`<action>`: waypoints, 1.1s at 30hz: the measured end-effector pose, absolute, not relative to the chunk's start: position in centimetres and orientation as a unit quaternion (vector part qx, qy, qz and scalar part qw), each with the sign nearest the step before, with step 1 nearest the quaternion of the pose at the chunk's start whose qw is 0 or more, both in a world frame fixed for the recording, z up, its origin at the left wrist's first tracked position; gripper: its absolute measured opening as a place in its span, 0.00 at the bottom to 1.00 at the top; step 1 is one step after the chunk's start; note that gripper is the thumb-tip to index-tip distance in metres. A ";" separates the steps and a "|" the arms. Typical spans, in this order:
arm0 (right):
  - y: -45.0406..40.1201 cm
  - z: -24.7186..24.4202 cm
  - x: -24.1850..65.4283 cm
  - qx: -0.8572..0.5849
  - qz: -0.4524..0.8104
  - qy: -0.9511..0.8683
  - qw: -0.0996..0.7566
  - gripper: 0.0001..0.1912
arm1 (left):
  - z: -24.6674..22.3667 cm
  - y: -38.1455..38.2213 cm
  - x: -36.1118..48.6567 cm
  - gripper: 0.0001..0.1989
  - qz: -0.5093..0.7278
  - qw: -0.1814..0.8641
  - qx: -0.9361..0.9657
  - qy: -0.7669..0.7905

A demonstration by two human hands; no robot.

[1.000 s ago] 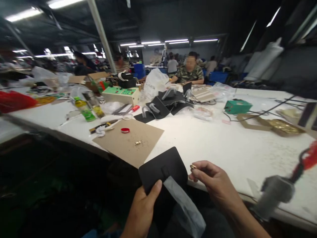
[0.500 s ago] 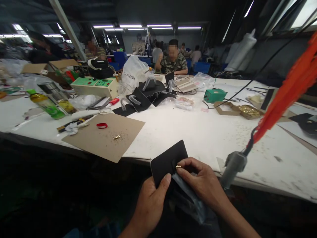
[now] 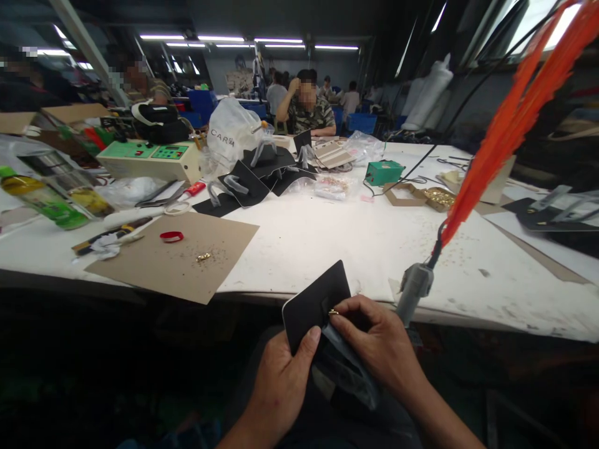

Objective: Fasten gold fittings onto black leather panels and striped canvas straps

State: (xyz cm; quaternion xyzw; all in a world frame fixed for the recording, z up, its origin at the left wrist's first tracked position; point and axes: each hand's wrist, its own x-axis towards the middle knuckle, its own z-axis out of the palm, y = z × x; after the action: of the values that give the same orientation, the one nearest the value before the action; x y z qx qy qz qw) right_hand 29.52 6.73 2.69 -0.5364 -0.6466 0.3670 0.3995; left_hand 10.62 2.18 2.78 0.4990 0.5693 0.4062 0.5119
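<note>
My left hand (image 3: 285,368) grips a black panel with rounded corners (image 3: 313,299), its thumb pressed on the near face. Between the thumb and forefinger of my right hand (image 3: 374,333) is a small gold metal fitting (image 3: 333,313), pinched against the panel's face by a dark slot or tab. From the panel hangs a strap wrapped in translucent plastic (image 3: 353,368), passing under my right hand. Both hands are held just in front of the table edge. The fitting's exact shape is mostly covered by my fingers.
A cardboard sheet (image 3: 187,274) carries gold pieces (image 3: 203,256) and a red ring (image 3: 171,237). Black panels with wrapped straps (image 3: 255,181) are piled farther back, near a green box (image 3: 384,173). A grey tool (image 3: 414,290) hangs from orange cord at right. A person (image 3: 311,112) sits opposite.
My view has turned slightly right, so the table things appear farther left. Both hands keep their hold on the panel and the fitting. The person opposite now has a hand raised to the head.
</note>
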 end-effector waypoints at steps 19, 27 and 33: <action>7.5 -0.2 29.2 -0.450 0.145 -0.756 0.452 0.08 | 0.2 4.0 11.0 0.26 0.390 0.502 0.516 0.575; 7.9 -0.8 28.7 -0.488 0.141 -0.750 0.424 0.09 | -0.5 4.5 10.9 0.24 0.383 0.507 0.518 0.573; 9.0 -0.4 28.1 -0.494 0.222 -0.714 0.443 0.06 | -0.3 4.4 10.4 0.25 0.393 0.506 0.511 0.573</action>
State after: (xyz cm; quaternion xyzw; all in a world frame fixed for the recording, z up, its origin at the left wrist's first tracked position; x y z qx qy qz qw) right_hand 28.07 8.99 -0.44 -0.4943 -0.7141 0.2222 0.4430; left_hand 10.37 4.38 -0.31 0.5108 0.5726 0.3934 0.5064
